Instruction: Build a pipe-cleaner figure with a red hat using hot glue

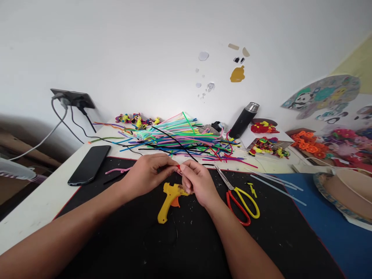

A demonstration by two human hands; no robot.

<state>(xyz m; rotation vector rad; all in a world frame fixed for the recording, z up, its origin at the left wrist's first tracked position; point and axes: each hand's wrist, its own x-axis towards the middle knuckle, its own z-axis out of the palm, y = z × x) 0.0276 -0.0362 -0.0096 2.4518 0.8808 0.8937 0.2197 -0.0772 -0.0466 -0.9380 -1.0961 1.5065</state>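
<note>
My left hand (149, 172) and my right hand (197, 180) meet above the black mat, fingertips pinched together. Between them is a short bit of red pipe cleaner (179, 167), mostly hidden by the fingers. Just below lies a yellow glue gun (170, 201) with an orange trigger, its front end partly behind my right hand. To the right rest open scissors (231, 188) with one red and one yellow handle. A small yellow piece (252, 190) lies beside them. Left of my left hand are a pink pipe cleaner (117, 170) and a black one (113, 178).
A heap of coloured pipe cleaners (174, 135) spreads along the wall. A black phone (89, 165) lies at left, below a socket with cables (72, 99). At right stand a black thermos (244, 121), clear glue sticks (279, 186), small figures (267, 145) and a round basket (322, 182).
</note>
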